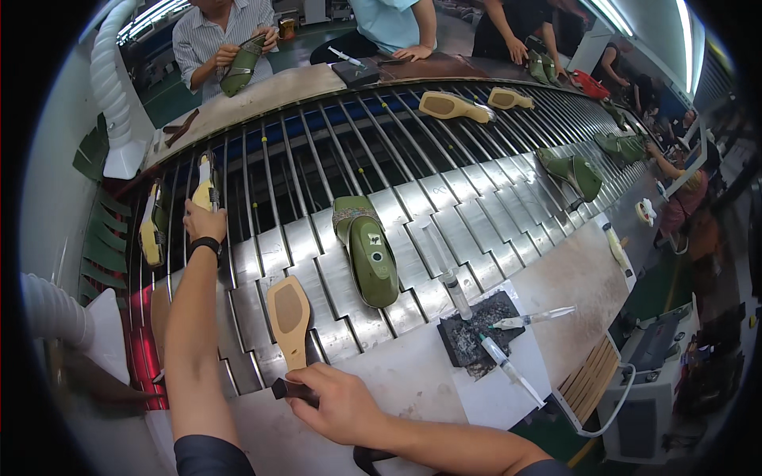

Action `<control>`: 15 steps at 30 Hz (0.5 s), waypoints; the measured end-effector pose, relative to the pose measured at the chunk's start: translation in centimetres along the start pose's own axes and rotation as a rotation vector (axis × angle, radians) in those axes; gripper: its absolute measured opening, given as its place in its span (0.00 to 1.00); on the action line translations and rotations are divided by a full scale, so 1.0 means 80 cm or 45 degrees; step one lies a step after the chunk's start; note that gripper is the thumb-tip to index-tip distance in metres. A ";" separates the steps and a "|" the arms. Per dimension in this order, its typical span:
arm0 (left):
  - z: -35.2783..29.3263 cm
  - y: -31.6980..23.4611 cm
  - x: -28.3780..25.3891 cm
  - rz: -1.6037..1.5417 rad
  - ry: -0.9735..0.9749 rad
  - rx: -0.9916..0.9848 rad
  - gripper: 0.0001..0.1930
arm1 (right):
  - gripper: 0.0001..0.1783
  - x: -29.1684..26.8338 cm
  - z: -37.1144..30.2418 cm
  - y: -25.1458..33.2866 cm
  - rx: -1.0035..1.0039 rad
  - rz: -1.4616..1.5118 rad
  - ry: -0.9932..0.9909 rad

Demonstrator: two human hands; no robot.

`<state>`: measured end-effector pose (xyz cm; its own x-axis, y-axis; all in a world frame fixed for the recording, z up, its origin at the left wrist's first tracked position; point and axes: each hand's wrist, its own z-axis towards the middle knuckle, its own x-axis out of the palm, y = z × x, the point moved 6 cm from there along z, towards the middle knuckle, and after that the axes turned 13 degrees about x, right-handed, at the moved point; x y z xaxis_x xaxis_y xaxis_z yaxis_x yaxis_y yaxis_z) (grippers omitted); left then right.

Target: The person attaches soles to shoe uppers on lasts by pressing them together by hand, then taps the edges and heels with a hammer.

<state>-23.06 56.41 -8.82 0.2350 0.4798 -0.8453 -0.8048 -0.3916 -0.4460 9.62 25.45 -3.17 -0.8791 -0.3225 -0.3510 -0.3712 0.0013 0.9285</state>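
My left hand [205, 222], arm stretched forward with a dark band at the wrist, closes round the lower end of an upturned tan-soled shoe [204, 193] on the conveyor. Close by on its left lies another tan-soled shoe [151, 230]. At the near edge, my right hand [341, 406] grips a dark brown heel-like block [295, 392]. This block meets the narrow end of an upturned tan sole [288, 311]; the fingers partly hide how they join. Between the hands and farther right, a green shoe [370, 258] with a glittery strap rests on the metal slats.
Syringes [508, 366] lie on and beside a dark stained pad [476, 333] over white paper [496, 401]. Rollers [317, 147] carry more tan-soled shoes [452, 106] and green shoes [575, 176]. White ducts [111, 79] stand left. Several people work across the line.
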 end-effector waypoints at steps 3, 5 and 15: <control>-0.033 0.040 -0.060 -0.165 0.069 0.099 0.51 | 0.15 -0.004 -0.001 0.007 -0.103 0.092 -0.098; -0.075 0.092 -0.115 -0.200 -0.019 0.266 0.49 | 0.18 0.004 0.004 0.011 -0.028 0.159 0.035; -0.495 0.118 -0.435 -0.034 -0.146 0.771 0.50 | 0.12 0.003 -0.014 0.012 0.325 0.901 0.163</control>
<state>-17.28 4.89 4.75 0.2262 0.5775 -0.7844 -0.9740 0.1208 -0.1919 9.38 24.29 -2.26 -0.8974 -0.2700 0.3488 0.1969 0.4625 0.8645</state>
